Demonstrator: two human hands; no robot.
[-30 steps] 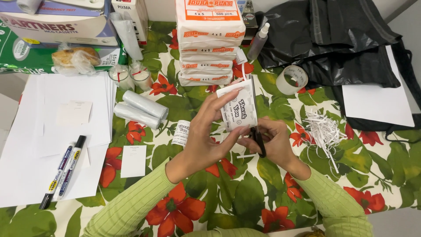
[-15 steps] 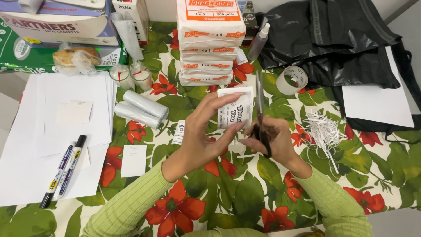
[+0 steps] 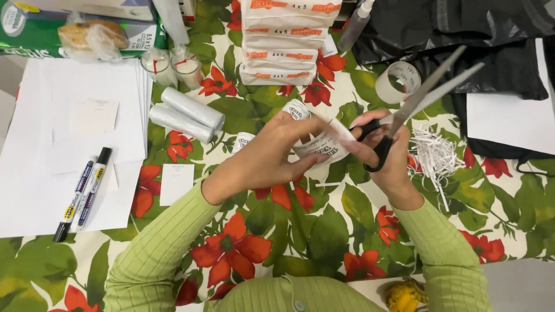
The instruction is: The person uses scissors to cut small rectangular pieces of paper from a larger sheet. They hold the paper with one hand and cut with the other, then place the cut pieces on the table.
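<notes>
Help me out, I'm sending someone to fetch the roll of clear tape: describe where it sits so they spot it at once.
Start at the floral tablecloth and find the black bag at its far right. The tape roll lies at the bag's near edge, just left of the open scissors in the right hand. It is the only translucent ring; the plastic rolls further left are long cylinders.

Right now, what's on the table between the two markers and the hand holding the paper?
In the head view, a small white card lies on the flowered tablecloth between the markers and the left hand, which holds the printed paper.
</notes>
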